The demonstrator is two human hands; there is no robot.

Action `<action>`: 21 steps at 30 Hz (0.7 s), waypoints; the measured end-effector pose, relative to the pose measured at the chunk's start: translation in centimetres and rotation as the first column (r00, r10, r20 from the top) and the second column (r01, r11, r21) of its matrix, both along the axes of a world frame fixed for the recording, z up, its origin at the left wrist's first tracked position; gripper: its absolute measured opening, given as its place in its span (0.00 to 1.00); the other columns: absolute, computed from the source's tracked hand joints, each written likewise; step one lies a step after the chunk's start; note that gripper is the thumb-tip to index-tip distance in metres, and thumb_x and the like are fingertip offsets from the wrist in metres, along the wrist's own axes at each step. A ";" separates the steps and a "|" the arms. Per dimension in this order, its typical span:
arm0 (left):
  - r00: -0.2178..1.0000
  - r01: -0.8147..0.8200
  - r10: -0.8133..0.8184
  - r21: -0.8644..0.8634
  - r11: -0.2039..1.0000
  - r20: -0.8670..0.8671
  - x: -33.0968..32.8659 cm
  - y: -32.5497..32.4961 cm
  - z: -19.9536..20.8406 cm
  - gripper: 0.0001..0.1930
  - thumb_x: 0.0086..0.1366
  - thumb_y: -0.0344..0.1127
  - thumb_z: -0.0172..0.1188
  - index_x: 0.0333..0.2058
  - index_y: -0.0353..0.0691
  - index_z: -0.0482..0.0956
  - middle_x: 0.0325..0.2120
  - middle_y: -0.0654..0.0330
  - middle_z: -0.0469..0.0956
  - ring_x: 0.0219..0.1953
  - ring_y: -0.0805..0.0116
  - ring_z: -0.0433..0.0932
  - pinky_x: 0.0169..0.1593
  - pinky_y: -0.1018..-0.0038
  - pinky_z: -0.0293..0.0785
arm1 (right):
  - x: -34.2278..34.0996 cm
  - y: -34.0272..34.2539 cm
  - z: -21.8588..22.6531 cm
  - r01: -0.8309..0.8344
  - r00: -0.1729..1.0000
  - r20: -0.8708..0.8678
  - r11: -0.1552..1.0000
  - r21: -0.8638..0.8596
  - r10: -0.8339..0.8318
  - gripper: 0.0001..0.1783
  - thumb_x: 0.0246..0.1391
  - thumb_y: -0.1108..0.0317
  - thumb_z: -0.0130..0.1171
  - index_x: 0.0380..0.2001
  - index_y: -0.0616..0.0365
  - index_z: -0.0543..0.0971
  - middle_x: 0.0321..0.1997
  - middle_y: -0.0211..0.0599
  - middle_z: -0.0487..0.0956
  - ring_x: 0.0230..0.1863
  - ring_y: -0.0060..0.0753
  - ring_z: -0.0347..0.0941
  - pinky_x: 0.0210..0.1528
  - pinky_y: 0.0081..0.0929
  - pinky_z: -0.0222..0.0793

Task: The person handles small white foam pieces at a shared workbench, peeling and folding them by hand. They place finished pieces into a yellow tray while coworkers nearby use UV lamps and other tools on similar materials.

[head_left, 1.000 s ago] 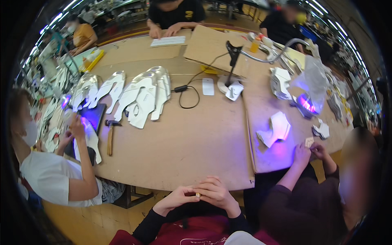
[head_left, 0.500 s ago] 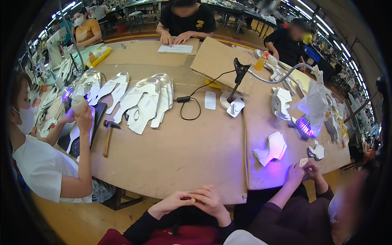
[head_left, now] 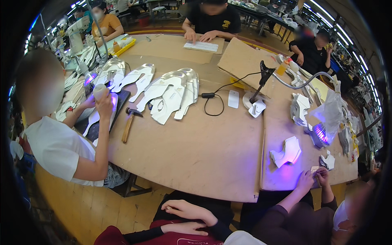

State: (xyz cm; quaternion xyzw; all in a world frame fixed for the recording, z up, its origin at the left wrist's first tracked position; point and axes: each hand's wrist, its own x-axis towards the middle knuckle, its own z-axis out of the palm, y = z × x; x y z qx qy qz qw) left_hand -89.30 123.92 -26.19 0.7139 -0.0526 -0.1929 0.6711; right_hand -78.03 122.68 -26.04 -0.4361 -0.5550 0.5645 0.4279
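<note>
Below the table's near edge, my left hand (head_left: pixel 185 228) lies flat against the dark red apron (head_left: pixel 173 240), fingers stretched toward the right. Just above it, my right hand (head_left: pixel 188 209) reaches leftward over my lap, its fingers loosely extended and somewhat apart. A tiny pale spot shows by the right fingertips, too small to make out. Neither hand touches the brown-covered table (head_left: pixel 196 171). Nearest on the tabletop, to the right, a stack of white cut pieces (head_left: pixel 286 152) sits under violet light.
At left a co-worker holds a pale rounded tool (head_left: pixel 100 92) beside a hammer (head_left: pixel 129 124). White shoe-shaped panels (head_left: pixel 167 92) lie in overlapping piles. A lamp (head_left: pixel 318 135) on a bendable arm, a cable (head_left: pixel 214 107) and another worker's hands (head_left: pixel 312 179) are to the right.
My hands have come apart from each other and drawn back toward my lap. A small yellowish thing earlier between them no longer shows clearly. The whole view has shifted, with the table moving rightward.
</note>
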 end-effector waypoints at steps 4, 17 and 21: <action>0.787 -0.206 0.289 0.210 0.956 -0.545 -2.9 2.1 -1.9 0.24 0.67 0.49 0.56 0.42 0.28 0.78 0.36 0.52 0.82 0.41 0.66 0.81 0.48 0.73 0.75 | -4.6 6.4 -9.5 -0.109 0.976 0.175 0.987 -0.121 0.130 0.12 0.65 0.65 0.43 0.39 0.61 0.74 0.41 0.44 0.77 0.42 0.34 0.74 0.47 0.32 0.69; 0.362 -0.908 0.925 0.181 0.377 -0.111 -5.2 6.0 -10.1 0.14 0.57 0.28 0.67 0.41 0.30 0.76 0.33 0.57 0.81 0.36 0.72 0.80 0.41 0.77 0.75 | -6.0 14.8 -18.3 -0.024 0.705 0.647 0.922 -0.387 0.289 0.16 0.60 0.66 0.43 0.43 0.63 0.75 0.42 0.44 0.78 0.45 0.35 0.73 0.50 0.30 0.67; 0.420 -0.887 0.881 0.109 0.450 -0.216 -4.7 7.0 -11.4 0.11 0.57 0.30 0.66 0.37 0.29 0.78 0.30 0.53 0.82 0.34 0.68 0.81 0.41 0.74 0.75 | -5.4 14.5 -18.0 0.008 0.709 0.652 0.922 -0.387 0.268 0.17 0.59 0.66 0.43 0.44 0.64 0.75 0.43 0.44 0.78 0.45 0.34 0.73 0.50 0.29 0.67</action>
